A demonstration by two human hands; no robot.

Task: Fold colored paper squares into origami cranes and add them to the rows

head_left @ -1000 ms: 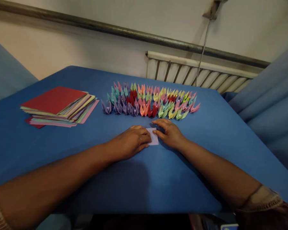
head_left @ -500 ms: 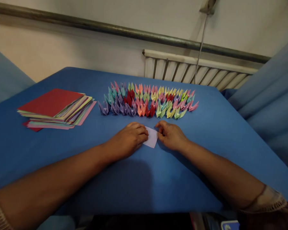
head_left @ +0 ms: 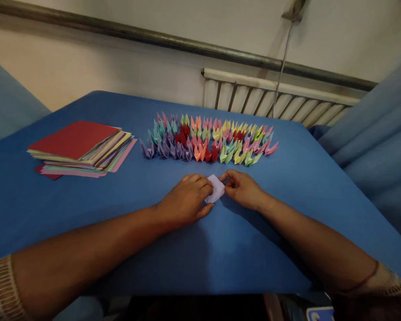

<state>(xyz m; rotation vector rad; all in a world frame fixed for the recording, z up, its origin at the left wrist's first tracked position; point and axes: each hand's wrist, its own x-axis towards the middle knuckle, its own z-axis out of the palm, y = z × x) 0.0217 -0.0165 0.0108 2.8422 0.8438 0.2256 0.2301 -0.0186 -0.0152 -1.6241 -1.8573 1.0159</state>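
Observation:
A small piece of folded pale lilac paper point(head_left: 216, 189) lies on the blue-covered table between my hands. My left hand point(head_left: 193, 196) grips its left side, the fingers curled over the paper and the thumb at its near edge. At the right corner, my right hand point(head_left: 242, 188) pinches the paper between thumb and forefinger. Just beyond my hands stand several rows of folded paper cranes point(head_left: 211, 154) in purple, red, orange, pink, yellow, green and teal. Parts of the lilac paper are hidden under my left fingers.
To the left lies a stack of coloured paper sheets point(head_left: 75, 139), red on top. The blue cloth point(head_left: 173, 272) covers the table up to the wall. A radiator point(head_left: 254, 96) and a pipe point(head_left: 173, 42) run behind it, and a blue curtain point(head_left: 384, 133) hangs at the right.
The lilac paper has turned, with a corner now pointing to my right hand. My left hand has shifted slightly right and its thumb now shows. My right fingers have closed on the corner.

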